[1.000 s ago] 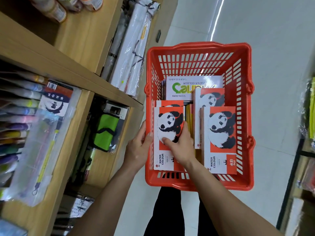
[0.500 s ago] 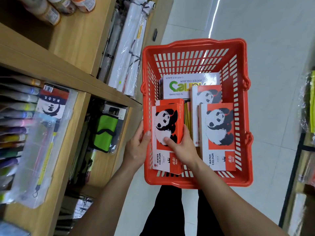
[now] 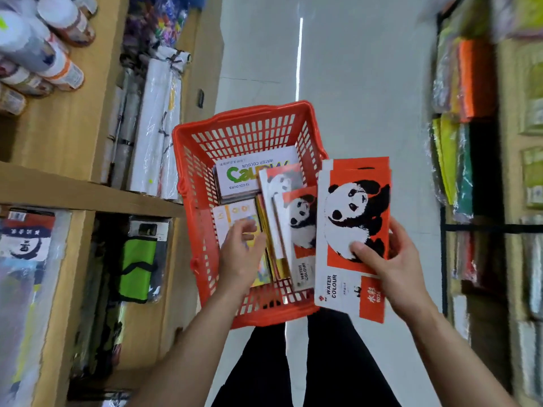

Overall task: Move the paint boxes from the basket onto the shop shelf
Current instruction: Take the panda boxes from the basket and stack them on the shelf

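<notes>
A red plastic basket (image 3: 194, 160) stands on the floor below me. My right hand (image 3: 390, 259) grips a stack of red-and-white panda water colour boxes (image 3: 352, 218), lifted up to the right of the basket. My left hand (image 3: 239, 254) reaches into the basket's left side with fingers relaxed, touching a white and yellow box (image 3: 235, 210). More panda boxes (image 3: 296, 224) and a white box with green lettering (image 3: 252, 174) lie in the basket. The wooden shop shelf (image 3: 88, 195) runs along the left.
The left shelf holds paint bottles (image 3: 55, 54), wrapped white rolls (image 3: 152, 133), a green pouch (image 3: 136, 268) and plastic packets (image 3: 26, 259). A second rack with coloured paper packs (image 3: 470, 113) lines the right. Grey floor (image 3: 367, 83) runs between them.
My right hand has lifted the panda boxes out of the basket's left side and carried them right. My left hand has moved from the basket's outer edge into it.
</notes>
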Demonstrator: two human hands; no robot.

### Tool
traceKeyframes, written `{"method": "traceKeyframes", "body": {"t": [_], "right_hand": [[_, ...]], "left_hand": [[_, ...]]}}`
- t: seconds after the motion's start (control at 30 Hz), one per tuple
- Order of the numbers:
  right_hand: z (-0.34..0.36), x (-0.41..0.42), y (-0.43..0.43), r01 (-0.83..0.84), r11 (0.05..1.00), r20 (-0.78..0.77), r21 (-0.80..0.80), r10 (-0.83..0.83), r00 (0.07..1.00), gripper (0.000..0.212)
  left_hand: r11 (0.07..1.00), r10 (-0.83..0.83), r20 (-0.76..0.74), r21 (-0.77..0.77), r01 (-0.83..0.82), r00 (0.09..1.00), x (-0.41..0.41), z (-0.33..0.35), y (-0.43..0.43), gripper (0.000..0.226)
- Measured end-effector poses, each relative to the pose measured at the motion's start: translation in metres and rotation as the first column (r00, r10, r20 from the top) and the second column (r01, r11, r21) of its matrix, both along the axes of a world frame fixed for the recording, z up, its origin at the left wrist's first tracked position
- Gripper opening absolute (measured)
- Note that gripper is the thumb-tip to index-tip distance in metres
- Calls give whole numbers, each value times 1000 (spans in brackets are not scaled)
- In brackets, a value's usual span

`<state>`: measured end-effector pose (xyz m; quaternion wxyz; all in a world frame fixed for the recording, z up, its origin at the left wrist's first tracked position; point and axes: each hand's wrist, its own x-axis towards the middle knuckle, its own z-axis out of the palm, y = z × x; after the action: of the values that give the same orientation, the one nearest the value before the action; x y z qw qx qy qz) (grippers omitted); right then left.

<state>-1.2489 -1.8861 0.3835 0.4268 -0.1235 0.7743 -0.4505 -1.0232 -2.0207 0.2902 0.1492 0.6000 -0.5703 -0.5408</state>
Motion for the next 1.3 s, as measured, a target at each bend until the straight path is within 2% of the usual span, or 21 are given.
{"method": "traceKeyframes", "body": {"t": [0.03,0.13,0.17,0.23,0.3,0.43,0.5,0.67,0.83,0.97,1.0,1.17,1.3], "right_hand": [[-1,-11,5,18,1000,-15,-3,-18,1000,66],[-11,-29,17,36,999,-13,-1,-36,999,59],[-15,-32,21,27,1000,-1,-1,-27,1000,57],[-24,-36,30,7,1000,43,-4,-7,999,53],[-29,-38,38,31,999,83,-22,-29,996,49],[-35,-39,42,87,995,136,-43,-81,987,35],[-37,-39,42,92,995,147,-46,-84,986,32],[-39,-44,39,70,996,161,-60,-60,985,37],[-41,-44,36,77,996,173,-55,-66,983,47],[-43,-43,35,76,996,176,-46,-67,982,56],[-42,-43,35,75,996,175,-43,-66,982,56],[-35,-38,29,74,996,140,-43,-67,988,64],[-19,-28,21,52,997,110,-61,-45,993,58]], "left_hand": [[995,-58,34,89,55,998,-16,-12,-2,44],[956,-201,120,241,168,972,-50,-46,-9,120],[949,-229,147,252,187,962,-58,-55,-10,136],[943,-280,211,241,228,936,-67,-68,-8,151],[954,-279,232,178,241,932,-67,-79,-1,147],[985,-149,152,107,133,977,-65,-86,1,104],[991,-87,109,116,74,990,-69,-85,2,91],[982,18,47,189,-26,999,-79,-80,2,87],[979,14,57,202,-26,998,-80,-70,4,67],[958,-36,26,286,27,999,-75,-65,-2,102],[948,-50,-7,315,49,999,-74,-63,-4,102],[977,-57,-5,207,57,998,-69,-33,-8,65],[983,-44,-59,178,54,997,-44,7,-11,46]]}}
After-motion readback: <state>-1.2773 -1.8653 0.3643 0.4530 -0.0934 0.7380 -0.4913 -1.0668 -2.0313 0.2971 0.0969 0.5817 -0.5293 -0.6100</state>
